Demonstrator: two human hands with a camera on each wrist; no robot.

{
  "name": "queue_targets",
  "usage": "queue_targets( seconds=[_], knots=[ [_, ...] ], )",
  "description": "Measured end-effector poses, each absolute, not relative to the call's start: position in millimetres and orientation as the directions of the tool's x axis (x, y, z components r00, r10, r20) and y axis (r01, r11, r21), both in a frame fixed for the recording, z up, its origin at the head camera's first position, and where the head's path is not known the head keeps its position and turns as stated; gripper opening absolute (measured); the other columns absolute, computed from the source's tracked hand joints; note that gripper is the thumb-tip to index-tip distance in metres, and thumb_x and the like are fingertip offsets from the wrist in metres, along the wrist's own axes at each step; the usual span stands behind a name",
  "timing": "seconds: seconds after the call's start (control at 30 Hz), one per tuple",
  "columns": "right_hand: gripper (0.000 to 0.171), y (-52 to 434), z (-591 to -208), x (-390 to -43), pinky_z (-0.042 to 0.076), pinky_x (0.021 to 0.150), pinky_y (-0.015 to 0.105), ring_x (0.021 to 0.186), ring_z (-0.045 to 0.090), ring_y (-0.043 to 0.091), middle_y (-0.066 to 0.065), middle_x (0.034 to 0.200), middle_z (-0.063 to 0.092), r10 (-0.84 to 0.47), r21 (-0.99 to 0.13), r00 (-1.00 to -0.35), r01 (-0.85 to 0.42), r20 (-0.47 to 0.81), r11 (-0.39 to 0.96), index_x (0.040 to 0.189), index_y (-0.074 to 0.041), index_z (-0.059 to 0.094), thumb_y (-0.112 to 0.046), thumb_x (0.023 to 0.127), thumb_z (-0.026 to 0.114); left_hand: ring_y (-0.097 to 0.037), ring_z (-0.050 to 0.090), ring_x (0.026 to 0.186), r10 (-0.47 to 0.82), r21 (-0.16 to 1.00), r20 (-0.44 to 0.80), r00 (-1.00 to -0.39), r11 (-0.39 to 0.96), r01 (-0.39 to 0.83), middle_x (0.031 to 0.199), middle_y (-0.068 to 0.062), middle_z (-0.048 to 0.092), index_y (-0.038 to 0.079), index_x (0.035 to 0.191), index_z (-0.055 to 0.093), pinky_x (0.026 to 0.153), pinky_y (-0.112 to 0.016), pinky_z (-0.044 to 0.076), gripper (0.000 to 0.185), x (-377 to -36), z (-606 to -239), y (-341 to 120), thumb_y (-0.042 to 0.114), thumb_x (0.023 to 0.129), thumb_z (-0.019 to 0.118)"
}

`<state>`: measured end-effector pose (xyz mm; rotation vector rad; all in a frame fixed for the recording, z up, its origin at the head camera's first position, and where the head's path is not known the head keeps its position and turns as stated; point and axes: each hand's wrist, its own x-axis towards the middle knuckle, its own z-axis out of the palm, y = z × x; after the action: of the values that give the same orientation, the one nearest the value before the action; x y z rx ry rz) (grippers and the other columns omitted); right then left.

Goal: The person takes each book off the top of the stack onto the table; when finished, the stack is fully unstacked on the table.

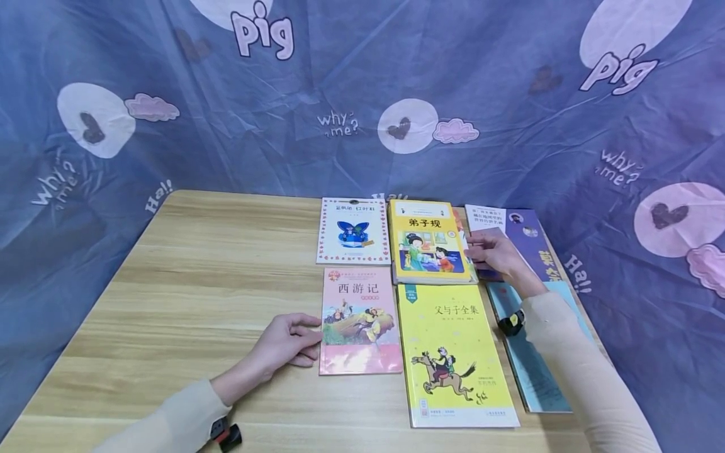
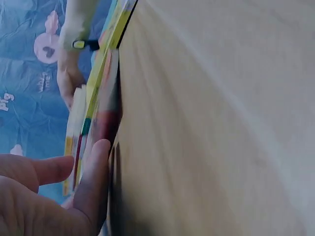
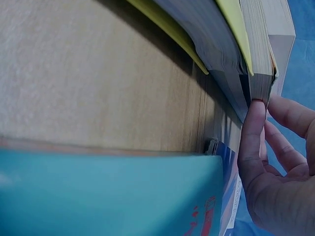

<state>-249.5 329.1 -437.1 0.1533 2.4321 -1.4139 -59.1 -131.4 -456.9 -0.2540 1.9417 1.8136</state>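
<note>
Right now your right hand (image 1: 494, 251) has its fingers curled against the right edge of the thick yellow book (image 1: 432, 242), the top of a small stack; the right wrist view shows a fingertip (image 3: 256, 115) pressed on its page block. To lift it cleanly, I judge you should work the fingertips fully under the cover you want, not between pages, and keep the thumb on top so the stack below stays put. Your left hand (image 1: 286, 343) lies relaxed on the table (image 1: 187, 296), fingertips touching the left edge of the pink book (image 1: 359, 321), holding nothing; a steady press there should keep that book from sliding.

Relative to the thick yellow book: the white book (image 1: 354, 231) lies just left, the large yellow book (image 1: 453, 355) just in front, the purple book (image 1: 523, 239) right, under your right hand, and the teal book (image 1: 535, 371) in front-right. No containers show; everything lies flat on the table.
</note>
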Motion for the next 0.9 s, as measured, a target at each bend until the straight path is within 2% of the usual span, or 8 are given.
queue_targets(
  seconds=[0.1, 0.27, 0.33, 0.67, 0.8, 0.9],
  knots=[
    [0.058, 329, -438, -251, 0.067, 0.078, 0.02, 0.082, 0.07, -0.003, -0.009, 0.111, 0.072, -0.071, -0.825, -0.941, 0.253, -0.332, 0.505, 0.154, 0.005, 0.047, -0.016, 0.104, 0.068, -0.012, 0.071, 0.065, 0.13, 0.896, -0.44, -0.889, 0.126, -0.425, 0.089, -0.011, 0.075, -0.009, 0.13, 0.064, 0.065, -0.03, 0.07, 0.036, -64, -450, -137, 0.008, 0.1, 0.069],
    [0.059, 329, -437, -250, 0.065, 0.076, 0.018, 0.08, 0.069, -0.002, -0.02, 0.094, 0.07, -0.074, -0.827, -0.94, 0.255, -0.334, 0.502, 0.154, 0.005, 0.046, -0.015, 0.104, 0.068, -0.014, 0.073, 0.069, 0.085, 0.904, -0.427, -0.9, 0.08, -0.421, 0.103, -0.02, 0.077, -0.007, 0.132, 0.064, 0.07, -0.031, 0.071, 0.036, -80, -442, -134, 0.008, 0.1, 0.069],
    [0.06, 329, -436, -249, 0.065, 0.074, 0.017, 0.08, 0.069, -0.002, -0.023, 0.089, 0.068, -0.076, -0.829, -0.939, 0.254, -0.334, 0.499, 0.155, 0.006, 0.046, -0.015, 0.104, 0.068, -0.013, 0.074, 0.07, 0.089, 0.905, -0.426, -0.9, 0.056, -0.422, 0.11, -0.022, 0.076, -0.006, 0.134, 0.063, 0.071, -0.031, 0.071, 0.037, -91, -441, -129, 0.007, 0.1, 0.069],
    [0.061, 330, -437, -250, 0.066, 0.075, 0.018, 0.08, 0.069, -0.002, -0.021, 0.091, 0.069, -0.066, -0.828, -0.937, 0.268, -0.343, 0.493, 0.155, 0.004, 0.045, -0.016, 0.103, 0.069, -0.015, 0.075, 0.074, 0.108, 0.917, -0.398, -0.911, 0.018, -0.398, 0.118, -0.023, 0.075, 0.004, 0.135, 0.066, 0.071, -0.031, 0.071, 0.038, -153, -439, -86, 0.015, 0.099, 0.073],
    [0.06, 331, -438, -251, 0.066, 0.074, 0.018, 0.08, 0.07, -0.002, -0.022, 0.09, 0.068, -0.063, -0.827, -0.937, 0.272, -0.345, 0.492, 0.155, 0.004, 0.045, -0.016, 0.104, 0.068, -0.013, 0.076, 0.074, 0.145, 0.926, -0.37, -0.917, -0.02, -0.377, 0.127, -0.024, 0.073, 0.003, 0.137, 0.064, 0.073, -0.031, 0.071, 0.04, -175, -442, -67, 0.015, 0.1, 0.072],
    [0.059, 331, -438, -251, 0.066, 0.074, 0.018, 0.08, 0.07, -0.001, -0.022, 0.09, 0.068, -0.057, -0.826, -0.936, 0.275, -0.346, 0.493, 0.155, 0.004, 0.047, -0.016, 0.104, 0.069, -0.013, 0.076, 0.074, 0.168, 0.927, -0.362, -0.917, -0.038, -0.373, 0.127, -0.024, 0.073, 0.002, 0.14, 0.063, 0.076, -0.031, 0.071, 0.042, -188, -445, -53, 0.014, 0.1, 0.072]
  ],
)
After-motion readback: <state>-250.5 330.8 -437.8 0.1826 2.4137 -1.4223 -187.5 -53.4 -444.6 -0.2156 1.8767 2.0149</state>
